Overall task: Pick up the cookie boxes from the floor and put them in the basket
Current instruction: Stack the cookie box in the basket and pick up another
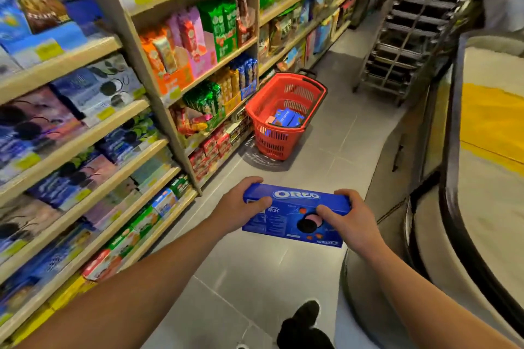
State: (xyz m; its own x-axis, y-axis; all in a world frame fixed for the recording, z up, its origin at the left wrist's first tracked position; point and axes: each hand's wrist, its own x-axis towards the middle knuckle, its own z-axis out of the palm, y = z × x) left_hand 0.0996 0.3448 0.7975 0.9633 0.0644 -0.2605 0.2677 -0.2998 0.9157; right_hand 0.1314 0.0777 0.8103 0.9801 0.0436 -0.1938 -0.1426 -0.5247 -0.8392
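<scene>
Up off the floor, one flat blue cardboard cookie box (295, 211) is held level in front of the person, printed with a dark round cookie. The left hand (241, 205) grips its left end, fingers curled over the top edge; the right hand (344, 218) clamps the right end likewise. Further along the smooth grey tiled floor (334, 147) stands one red plastic basket (279, 136) with slotted walls, holding blue boxes (287, 117) whose number I cannot tell. Stocked wooden shelves (136, 133) run along the left.
</scene>
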